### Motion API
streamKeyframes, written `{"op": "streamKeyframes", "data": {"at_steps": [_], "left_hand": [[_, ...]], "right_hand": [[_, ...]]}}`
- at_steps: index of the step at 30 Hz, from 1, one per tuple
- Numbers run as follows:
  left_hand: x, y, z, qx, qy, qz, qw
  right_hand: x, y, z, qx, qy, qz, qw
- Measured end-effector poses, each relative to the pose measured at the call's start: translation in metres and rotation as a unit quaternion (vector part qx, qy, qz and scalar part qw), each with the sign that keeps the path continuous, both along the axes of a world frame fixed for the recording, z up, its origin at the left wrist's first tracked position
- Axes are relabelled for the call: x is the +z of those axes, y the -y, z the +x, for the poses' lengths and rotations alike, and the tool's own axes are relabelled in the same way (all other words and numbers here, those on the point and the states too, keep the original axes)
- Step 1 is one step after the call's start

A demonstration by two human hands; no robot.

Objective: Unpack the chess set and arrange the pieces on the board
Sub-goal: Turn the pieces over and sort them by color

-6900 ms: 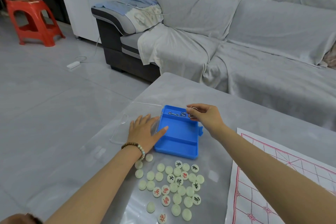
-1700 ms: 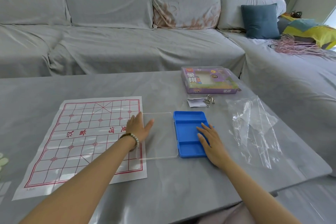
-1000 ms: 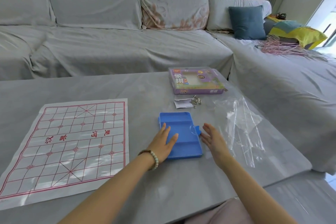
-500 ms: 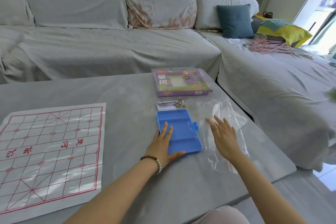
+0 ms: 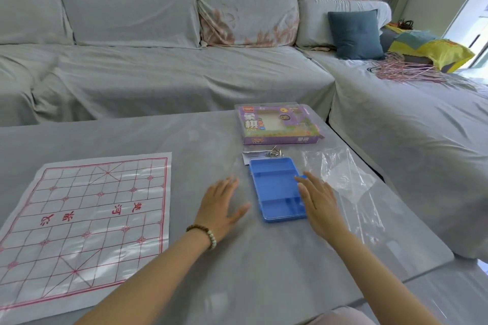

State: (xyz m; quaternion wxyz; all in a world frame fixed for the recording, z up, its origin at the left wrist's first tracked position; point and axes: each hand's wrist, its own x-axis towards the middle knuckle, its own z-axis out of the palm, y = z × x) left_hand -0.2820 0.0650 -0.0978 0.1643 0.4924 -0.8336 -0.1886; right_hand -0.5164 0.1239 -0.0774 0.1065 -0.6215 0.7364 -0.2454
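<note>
A blue plastic case point(image 5: 274, 187) with a clear lid closed over it lies flat on the grey table point(image 5: 206, 272). My right hand point(image 5: 318, 199) lies with straight fingers on the case's right edge. My left hand point(image 5: 220, 204) is spread flat just left of the case, apart from it. The white paper board point(image 5: 84, 219) with its red grid lies spread out at the left. No chess pieces are in view.
The purple chess set box point(image 5: 277, 124) stands at the table's far side. A paper slip point(image 5: 250, 157) and small metal parts point(image 5: 274, 153) lie behind the case. A clear plastic bag point(image 5: 340, 179) lies to its right. A grey sofa surrounds the table.
The clear lid has been closed over the blue case. My left hand has come off the case to the table beside it. My right hand has moved from the bag onto the case's right edge.
</note>
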Motion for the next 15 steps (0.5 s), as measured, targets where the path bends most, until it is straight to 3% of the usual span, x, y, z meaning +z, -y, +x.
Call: {"op": "streamKeyframes", "data": {"at_steps": [4,10,15], "left_hand": [[-0.004,-0.001,0.096,0.096,-0.091,0.056,0.990],[-0.011,-0.032,0.241,0.180,0.131,0.069,0.972],[-0.026,-0.055,0.283,0.179,0.172,0.064,0.967]], "right_hand": [[-0.001,0.011,0.079,0.102,0.006,0.007,0.995],[-0.018,0.018,0.206,0.226,0.004,0.060,0.972],[-0.035,0.009,0.282,0.260,-0.017,0.103,0.960]]}}
